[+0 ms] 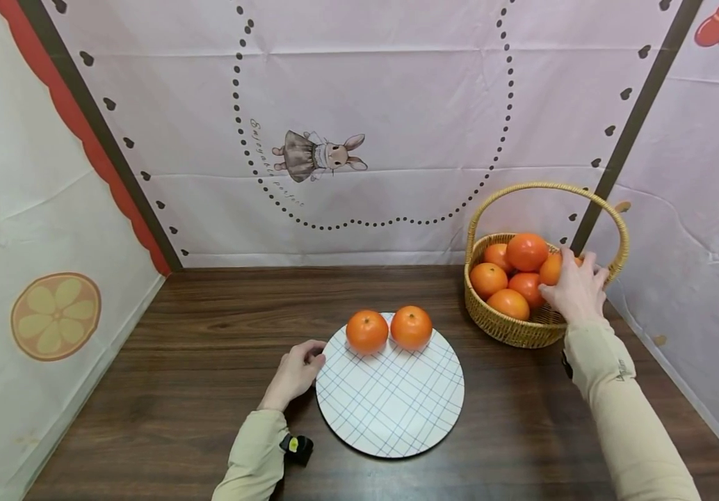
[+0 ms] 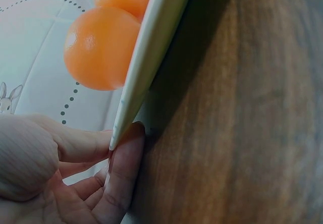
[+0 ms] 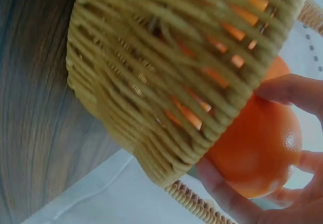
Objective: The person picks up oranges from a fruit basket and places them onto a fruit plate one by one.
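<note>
My left hand (image 1: 295, 372) pinches the left rim of a round white plate (image 1: 391, 410) with blue crossing lines. In the left wrist view the thumb lies on one face of the plate (image 2: 151, 47) and fingers curl under the other. Two oranges (image 1: 367, 332) sit side by side on the plate's far part. At the right, my right hand (image 1: 577, 287) reaches into a woven basket (image 1: 510, 334) and holds an orange (image 3: 257, 148) at the basket's rim, thumb and fingers spread round it. Several other oranges (image 1: 508, 304) lie in the basket.
The basket's tall arched handle (image 1: 547, 186) rises above the right hand. Beneath everything is a dark wooden table (image 1: 222, 313). Printed cloth walls (image 1: 397, 111) stand behind and at both sides, the right one close to the basket.
</note>
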Available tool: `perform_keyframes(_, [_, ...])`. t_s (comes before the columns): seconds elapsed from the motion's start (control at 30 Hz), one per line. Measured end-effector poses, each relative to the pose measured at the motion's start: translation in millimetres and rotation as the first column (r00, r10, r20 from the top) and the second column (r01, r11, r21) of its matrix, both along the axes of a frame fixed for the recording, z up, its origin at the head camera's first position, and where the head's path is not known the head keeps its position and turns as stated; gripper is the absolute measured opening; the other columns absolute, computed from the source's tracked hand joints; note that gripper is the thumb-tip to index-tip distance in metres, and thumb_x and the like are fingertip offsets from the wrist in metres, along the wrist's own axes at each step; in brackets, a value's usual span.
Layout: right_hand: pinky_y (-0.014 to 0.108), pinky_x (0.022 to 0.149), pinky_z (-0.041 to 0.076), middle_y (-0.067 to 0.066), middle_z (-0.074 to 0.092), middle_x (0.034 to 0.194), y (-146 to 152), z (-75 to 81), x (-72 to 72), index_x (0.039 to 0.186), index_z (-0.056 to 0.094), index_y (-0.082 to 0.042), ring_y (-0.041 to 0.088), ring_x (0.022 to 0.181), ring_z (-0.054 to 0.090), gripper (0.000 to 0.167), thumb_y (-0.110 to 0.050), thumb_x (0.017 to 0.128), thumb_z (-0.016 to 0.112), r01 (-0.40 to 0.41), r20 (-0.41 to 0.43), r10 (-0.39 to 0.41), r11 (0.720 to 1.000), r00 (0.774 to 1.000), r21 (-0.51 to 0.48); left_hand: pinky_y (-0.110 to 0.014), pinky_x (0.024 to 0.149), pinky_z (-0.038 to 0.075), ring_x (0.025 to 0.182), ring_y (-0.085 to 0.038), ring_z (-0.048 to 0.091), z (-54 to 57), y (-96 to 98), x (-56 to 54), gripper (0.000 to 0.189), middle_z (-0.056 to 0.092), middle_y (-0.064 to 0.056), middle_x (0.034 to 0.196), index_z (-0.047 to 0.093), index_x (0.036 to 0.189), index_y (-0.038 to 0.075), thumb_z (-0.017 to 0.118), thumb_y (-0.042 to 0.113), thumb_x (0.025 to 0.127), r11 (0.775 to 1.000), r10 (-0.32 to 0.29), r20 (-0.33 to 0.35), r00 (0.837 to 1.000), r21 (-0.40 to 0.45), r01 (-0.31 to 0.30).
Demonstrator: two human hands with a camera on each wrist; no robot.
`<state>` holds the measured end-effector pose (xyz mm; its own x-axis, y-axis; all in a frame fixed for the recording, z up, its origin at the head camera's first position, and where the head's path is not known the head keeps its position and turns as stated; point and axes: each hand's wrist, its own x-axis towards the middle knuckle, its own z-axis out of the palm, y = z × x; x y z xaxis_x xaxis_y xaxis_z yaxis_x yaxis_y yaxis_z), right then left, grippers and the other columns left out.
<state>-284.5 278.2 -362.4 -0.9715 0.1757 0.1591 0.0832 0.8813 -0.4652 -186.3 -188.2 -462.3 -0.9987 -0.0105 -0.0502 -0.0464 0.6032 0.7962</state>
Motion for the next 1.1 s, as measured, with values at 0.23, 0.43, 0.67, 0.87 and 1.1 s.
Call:
perform_keyframes(0.23, [0.078,0.089,0.038,0.035,0.024,0.145,-10,-5.8,22.1,0.151,0.034,-0.004,0.062,0.126,0.024,0.078,-0.021,0.085,0.071,-0.005,-0.149,-0.001,0.999,0.989,-0.040,-0.026,0.060,0.041,0.063,-0.014,0.050,-0.1,0.1,0.2,0.028,0.055,-0.005,0.079,0.067,0.124,0.003,0.056,0.007,0.098,1.000,-0.004,-0.004,1.000,-0.004,0.004])
perform_keyframes(0.43, [0.071,0.094,0.032,0.033,0.034,0.136,-30,-14.3,43.0,0.140,0.047,-0.003,0.058,0.120,0.033,0.070,-0.015,0.079,0.077,-0.086,-0.367,0.052,0.993,0.929,-0.077,-0.025,0.060,0.042,0.063,-0.014,0.050,1.0,-0.3,1.0,0.029,0.055,-0.005,0.079,0.067,0.125,0.003,0.056,0.007,0.098,1.000,-0.003,-0.003,1.000,-0.008,0.003])
perform_keyframes(0.67, [0.062,0.090,0.031,0.030,0.039,0.128,-56,-30.3,63.9,0.127,0.054,-0.003,0.054,0.109,0.038,0.065,-0.007,0.069,0.082,-0.233,-0.509,0.160,0.969,0.846,-0.082,-0.025,0.060,0.041,0.063,-0.014,0.049,2.4,0.5,0.8,0.029,0.055,-0.005,0.079,0.067,0.125,0.003,0.056,0.007,0.098,1.000,0.000,-0.004,1.000,-0.006,0.000])
perform_keyframes(0.87, [0.059,0.091,0.036,0.028,0.039,0.127,-76,-41.3,80.8,0.123,0.054,-0.004,0.050,0.109,0.040,0.066,-0.005,0.064,0.084,-0.311,-0.529,0.249,0.950,0.811,-0.031,-0.025,0.061,0.041,0.064,-0.015,0.049,2.8,0.6,0.9,0.029,0.055,-0.005,0.080,0.066,0.125,0.002,0.056,0.007,0.098,1.000,-0.001,0.000,1.000,-0.016,0.001])
perform_keyframes(1.1, [0.056,0.094,0.038,0.026,0.038,0.128,-98,-51.7,91.6,0.122,0.054,-0.003,0.046,0.114,0.039,0.073,-0.004,0.058,0.089,-0.403,-0.539,0.341,0.915,0.770,0.003,-0.025,0.062,0.040,0.066,-0.015,0.048,2.7,1.0,0.7,0.029,0.054,-0.005,0.080,0.066,0.125,0.002,0.056,0.007,0.098,1.000,0.000,0.002,1.000,-0.018,0.000])
